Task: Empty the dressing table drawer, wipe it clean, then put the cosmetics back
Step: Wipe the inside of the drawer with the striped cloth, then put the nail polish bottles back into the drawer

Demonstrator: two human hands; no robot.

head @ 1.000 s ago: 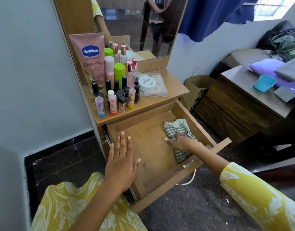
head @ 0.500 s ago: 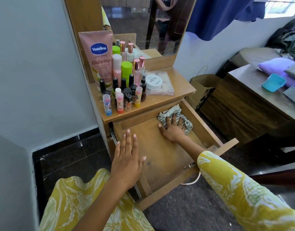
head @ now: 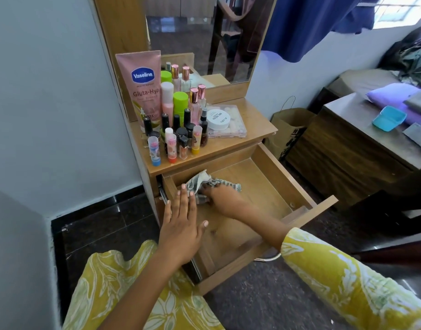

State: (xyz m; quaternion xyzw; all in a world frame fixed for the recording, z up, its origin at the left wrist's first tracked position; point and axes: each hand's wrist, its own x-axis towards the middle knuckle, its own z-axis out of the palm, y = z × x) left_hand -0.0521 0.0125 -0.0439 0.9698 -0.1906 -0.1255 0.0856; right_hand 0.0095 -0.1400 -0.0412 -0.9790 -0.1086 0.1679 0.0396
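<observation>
Left hand [head: 181, 225], nearest the camera: flat, fingers straight and together, palm down over the left side rail of the pulled-out light-brown wooden drawer [head: 271, 177]; holds nothing.

Right hand [head: 222, 198], arm in a yellow floral sleeve [head: 347, 282] coming in from 4 o'clock: fingers curled into a crumpled green-and-white checked cloth [head: 204, 184], pressing it to the drawer floor at the back left corner, about 10 o'clock within the drawer. Cloth touches the left hand's fingertips or lies just beyond them; cannot tell which.

No cosmetics lie in the drawer; a metal handle [head: 267, 257] shows under its front panel.

Above, at 12 o'clock from the drawer, the wooden dressing table top [head: 254, 129] carries the cosmetics: a cluster of small nail polish bottles and lip balm sticks [head: 176, 139] at its front left, a tall pink Vaseline lotion tube [head: 143, 91] upright behind them, and a round white jar [head: 218, 119] on a clear plastic case [head: 235, 127] to the right.

Mirror [head: 204, 36] behind.
</observation>
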